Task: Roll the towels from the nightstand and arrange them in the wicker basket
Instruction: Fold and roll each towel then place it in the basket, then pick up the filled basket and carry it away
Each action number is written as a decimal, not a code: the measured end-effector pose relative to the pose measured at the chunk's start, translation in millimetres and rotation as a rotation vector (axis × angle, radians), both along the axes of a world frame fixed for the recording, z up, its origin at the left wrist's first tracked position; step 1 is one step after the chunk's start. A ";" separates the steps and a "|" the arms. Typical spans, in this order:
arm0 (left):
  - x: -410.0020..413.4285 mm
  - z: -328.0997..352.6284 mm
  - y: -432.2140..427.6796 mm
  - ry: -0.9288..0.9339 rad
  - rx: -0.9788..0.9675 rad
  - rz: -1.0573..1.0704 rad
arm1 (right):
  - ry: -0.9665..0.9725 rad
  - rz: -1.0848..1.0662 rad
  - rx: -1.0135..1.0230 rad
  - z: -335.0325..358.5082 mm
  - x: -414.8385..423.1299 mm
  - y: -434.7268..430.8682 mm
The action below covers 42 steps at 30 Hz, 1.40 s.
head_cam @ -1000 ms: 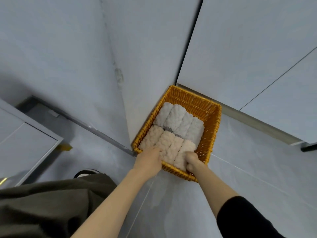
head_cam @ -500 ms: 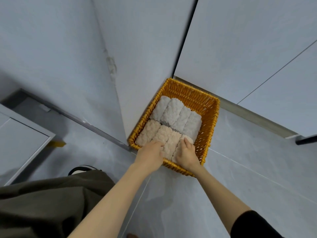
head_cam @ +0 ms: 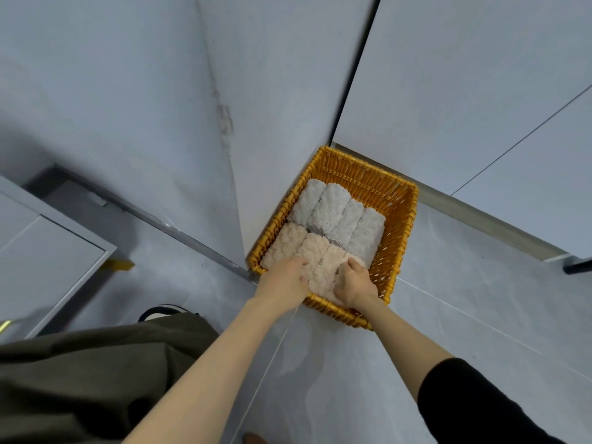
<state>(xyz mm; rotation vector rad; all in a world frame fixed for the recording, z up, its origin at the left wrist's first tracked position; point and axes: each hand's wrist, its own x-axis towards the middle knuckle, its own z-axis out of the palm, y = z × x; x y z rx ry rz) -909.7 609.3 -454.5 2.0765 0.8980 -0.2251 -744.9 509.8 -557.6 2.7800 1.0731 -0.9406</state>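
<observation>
An orange wicker basket [head_cam: 404, 219] stands on the floor in a wall corner. Several grey rolled towels [head_cam: 336, 216] fill its far row. Several beige rolled towels [head_cam: 288, 241] lie side by side in the near row. My left hand [head_cam: 283, 278] sits on the middle beige rolls, its fingers curled down into them. My right hand [head_cam: 354, 283] grips the rightmost beige roll [head_cam: 355, 261] at its near end, beside the basket's right wall. Both hands hide the near ends of the beige rolls.
Grey walls meet just left of the basket, and pale cabinet doors [head_cam: 480, 91] with a metal plinth [head_cam: 480, 216] run behind it. A grey cabinet [head_cam: 48, 251] stands at the left. My olive-clad leg [head_cam: 96, 379] and a shoe [head_cam: 163, 312] are at the lower left on the grey tiled floor [head_cam: 480, 299].
My right hand moved from the basket's near rim onto the rightmost beige roll, first laid flat on it, now curled round it. My left hand stayed on the beige rolls.
</observation>
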 end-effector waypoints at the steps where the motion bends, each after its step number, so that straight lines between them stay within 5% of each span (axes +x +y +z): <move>1: -0.1 4.3 0.5 -0.013 -0.016 0.017 | -0.017 -0.013 0.015 6.5 -0.4 0.0; 12: -19.6 101.3 14.2 -0.276 -0.080 0.282 | 0.129 -0.005 0.591 151.1 -40.4 4.1; 21: -97.3 226.3 36.8 -0.471 0.066 0.441 | 0.331 0.218 0.911 296.6 -106.4 7.7; 32: -236.9 318.8 71.0 -0.662 0.234 0.661 | 0.400 0.495 1.009 387.4 -212.9 90.1; 42: -351.2 294.6 177.6 -0.624 0.262 0.919 | 0.468 0.633 0.980 384.8 -318.0 241.7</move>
